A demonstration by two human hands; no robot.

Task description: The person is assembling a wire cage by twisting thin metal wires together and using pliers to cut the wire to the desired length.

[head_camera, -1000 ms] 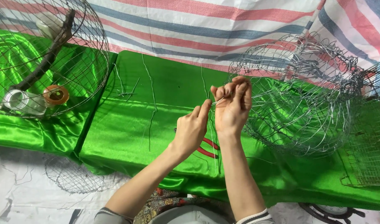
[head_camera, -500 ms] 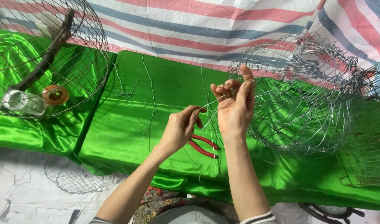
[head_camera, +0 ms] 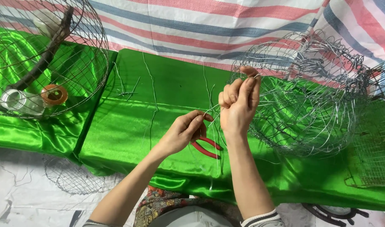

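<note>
My right hand (head_camera: 237, 105) is raised over the green satin cloth (head_camera: 129, 126), its fingers pinched on thin silver wires (head_camera: 212, 110) that run up past the fingertips. Lower and to the left, my left hand (head_camera: 185, 131) pinches the lower part of the same wires. Red-handled pliers (head_camera: 206, 148) lie on the cloth just under the left hand. A round wire basket frame (head_camera: 310, 105) stands right beside the right hand, nearly touching it.
A domed wire cage (head_camera: 49, 54) at the left holds a dark branch (head_camera: 45, 56), a clear cup (head_camera: 16, 101) and an orange-lidded cup (head_camera: 54, 94). Loose wires (head_camera: 152, 96) lie on the cloth. Square mesh (head_camera: 375, 147) sits far right, a mesh disc (head_camera: 70, 176) below left.
My right hand has risen and shifted right, drawing the wires up. My left hand has slid down and left, away from the right hand, uncovering the pliers.
</note>
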